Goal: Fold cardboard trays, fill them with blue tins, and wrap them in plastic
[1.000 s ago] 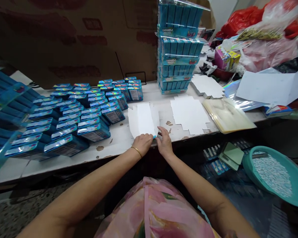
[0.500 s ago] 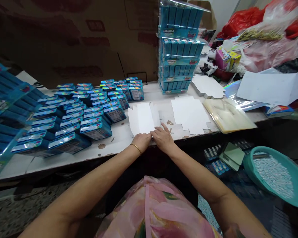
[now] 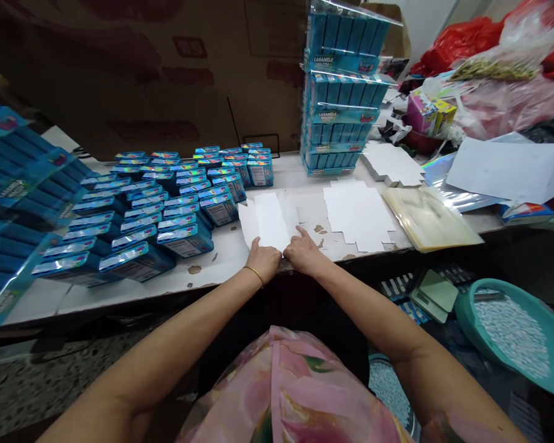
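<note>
A white cardboard sheet (image 3: pixel 271 219) with raised, creased sides lies near the table's front edge. At its near end, my left hand (image 3: pixel 264 258) has its fingers curled on the card, thumb pointing up. My right hand (image 3: pixel 301 251) is beside it, fingers likewise bent round the near edge and thumb raised. The knuckles of both hands nearly touch. Just right of them rests a flat white die-cut card (image 3: pixel 357 214) with notched edges. Several blue printed boxes (image 3: pixel 180 237) stand in rows to the left. The fingertips are hidden beneath the hands.
Plastic-covered display trays of blue boxes (image 3: pixel 339 98) are stacked at the back; more trays (image 3: pixel 23 178) stand far left. Right are a pile of die-cut cards (image 3: pixel 392 161) and yellowish clear sheets (image 3: pixel 429 218). Below sits a turquoise basin (image 3: pixel 466 320) of small wrapped pieces.
My fingers have curled in further at the card's near edge, and the left thumb now points up. The whole view has shifted slightly, with the table things moving right in the picture.
</note>
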`<state>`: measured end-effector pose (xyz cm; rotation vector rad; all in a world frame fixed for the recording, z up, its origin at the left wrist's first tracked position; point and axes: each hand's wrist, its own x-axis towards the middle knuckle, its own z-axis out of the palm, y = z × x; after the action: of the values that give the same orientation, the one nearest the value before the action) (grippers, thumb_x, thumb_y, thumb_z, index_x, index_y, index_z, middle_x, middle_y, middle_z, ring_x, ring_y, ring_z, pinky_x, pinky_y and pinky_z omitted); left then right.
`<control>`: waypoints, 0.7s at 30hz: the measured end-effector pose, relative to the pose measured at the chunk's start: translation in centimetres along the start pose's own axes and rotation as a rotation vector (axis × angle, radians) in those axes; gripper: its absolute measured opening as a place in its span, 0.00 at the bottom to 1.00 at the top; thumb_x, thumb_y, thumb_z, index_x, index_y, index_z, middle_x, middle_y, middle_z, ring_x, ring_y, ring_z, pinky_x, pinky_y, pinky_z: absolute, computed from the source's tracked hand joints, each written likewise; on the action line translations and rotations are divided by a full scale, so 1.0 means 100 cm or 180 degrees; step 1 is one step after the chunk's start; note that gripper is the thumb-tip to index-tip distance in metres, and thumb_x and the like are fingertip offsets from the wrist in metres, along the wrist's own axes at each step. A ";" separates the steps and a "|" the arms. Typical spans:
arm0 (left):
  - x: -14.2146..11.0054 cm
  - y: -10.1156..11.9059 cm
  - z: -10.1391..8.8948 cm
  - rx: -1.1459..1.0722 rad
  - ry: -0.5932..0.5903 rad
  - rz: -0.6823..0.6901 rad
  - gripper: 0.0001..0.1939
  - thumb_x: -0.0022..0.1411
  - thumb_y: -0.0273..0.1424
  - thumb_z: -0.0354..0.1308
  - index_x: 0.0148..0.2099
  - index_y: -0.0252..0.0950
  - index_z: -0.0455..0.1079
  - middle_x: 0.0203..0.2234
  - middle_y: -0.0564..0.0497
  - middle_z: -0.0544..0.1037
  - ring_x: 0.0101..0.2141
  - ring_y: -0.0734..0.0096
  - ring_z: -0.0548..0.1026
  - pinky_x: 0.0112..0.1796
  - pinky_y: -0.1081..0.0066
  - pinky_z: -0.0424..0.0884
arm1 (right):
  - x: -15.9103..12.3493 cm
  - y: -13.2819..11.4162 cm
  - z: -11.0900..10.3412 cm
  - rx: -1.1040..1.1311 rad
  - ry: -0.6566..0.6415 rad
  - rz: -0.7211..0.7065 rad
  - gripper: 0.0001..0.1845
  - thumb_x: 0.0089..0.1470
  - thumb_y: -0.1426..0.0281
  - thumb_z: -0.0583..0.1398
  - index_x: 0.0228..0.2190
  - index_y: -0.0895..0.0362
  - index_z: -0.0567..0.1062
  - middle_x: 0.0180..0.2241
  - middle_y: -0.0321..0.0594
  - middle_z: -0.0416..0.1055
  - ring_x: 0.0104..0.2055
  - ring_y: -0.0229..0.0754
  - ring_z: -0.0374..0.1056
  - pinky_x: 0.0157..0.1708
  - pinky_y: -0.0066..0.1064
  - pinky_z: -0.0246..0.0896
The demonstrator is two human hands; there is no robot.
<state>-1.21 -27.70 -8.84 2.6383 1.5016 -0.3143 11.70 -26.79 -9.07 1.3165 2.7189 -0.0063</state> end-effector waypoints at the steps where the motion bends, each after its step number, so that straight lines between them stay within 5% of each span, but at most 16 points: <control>1: 0.002 -0.001 -0.002 0.0019 -0.0047 0.0043 0.11 0.50 0.22 0.48 0.29 0.32 0.72 0.27 0.43 0.77 0.33 0.60 0.74 0.49 0.54 0.49 | 0.001 -0.001 -0.002 -0.0033 -0.0035 -0.0004 0.12 0.47 0.77 0.53 0.27 0.58 0.76 0.26 0.45 0.73 0.36 0.44 0.66 0.54 0.45 0.27; 8: 0.019 -0.016 -0.012 -0.0294 -0.0729 0.0232 0.09 0.47 0.31 0.54 0.31 0.36 0.73 0.31 0.43 0.77 0.34 0.58 0.73 0.31 0.67 0.64 | 0.008 -0.004 -0.015 -0.0075 -0.0615 0.0085 0.11 0.48 0.75 0.53 0.33 0.61 0.74 0.33 0.49 0.73 0.37 0.44 0.69 0.49 0.40 0.43; 12: 0.015 -0.022 -0.012 -0.0400 -0.0785 0.0262 0.12 0.48 0.34 0.55 0.37 0.41 0.71 0.31 0.49 0.77 0.36 0.61 0.73 0.35 0.67 0.64 | 0.014 -0.006 -0.026 -0.0047 -0.1032 0.0082 0.12 0.50 0.74 0.53 0.36 0.60 0.72 0.37 0.49 0.72 0.42 0.45 0.67 0.42 0.36 0.53; 14: 0.006 -0.027 -0.008 -0.0614 -0.0185 0.0230 0.15 0.53 0.35 0.50 0.44 0.42 0.68 0.35 0.49 0.76 0.40 0.62 0.71 0.42 0.63 0.62 | 0.016 -0.009 -0.030 -0.0108 -0.1188 0.0025 0.12 0.50 0.75 0.53 0.36 0.60 0.72 0.38 0.48 0.72 0.43 0.45 0.67 0.43 0.36 0.53; 18: -0.014 -0.044 0.007 -0.1409 0.1765 -0.0522 0.21 0.57 0.34 0.47 0.53 0.37 0.58 0.45 0.44 0.69 0.48 0.61 0.64 0.48 0.58 0.57 | 0.014 -0.020 -0.027 -0.0123 -0.0849 -0.0126 0.14 0.49 0.74 0.56 0.40 0.61 0.70 0.40 0.50 0.71 0.44 0.47 0.66 0.41 0.35 0.56; 21: -0.017 -0.055 0.021 -0.2106 0.1926 -0.1144 0.28 0.54 0.34 0.50 0.56 0.30 0.52 0.47 0.39 0.64 0.45 0.61 0.66 0.44 0.61 0.64 | 0.011 -0.029 -0.015 0.0008 -0.0689 -0.0031 0.13 0.51 0.74 0.53 0.40 0.60 0.70 0.39 0.50 0.71 0.42 0.46 0.67 0.37 0.34 0.60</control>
<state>-7.07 -26.69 -10.33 1.9943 1.8070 0.8850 8.56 -27.64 -7.87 1.2251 2.5441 -0.1446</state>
